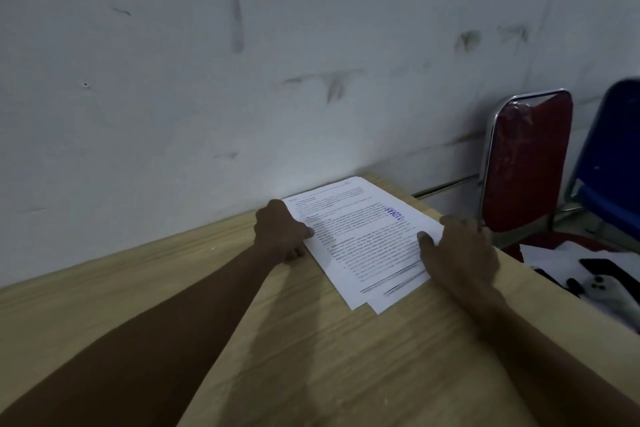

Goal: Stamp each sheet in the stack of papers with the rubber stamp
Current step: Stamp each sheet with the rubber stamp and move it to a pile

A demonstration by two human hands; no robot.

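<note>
Papers (360, 239) lie in a loose stack at the desk's (311, 357) far right, against the wall, a blue stamp mark (394, 213) on the top sheet. Your left hand (280, 232) grips the stack's left edge; your right hand (457, 253) grips its right edge, thumb on top. Right of the desk stand a red chair (530, 163) and a blue chair (613, 156).
</note>
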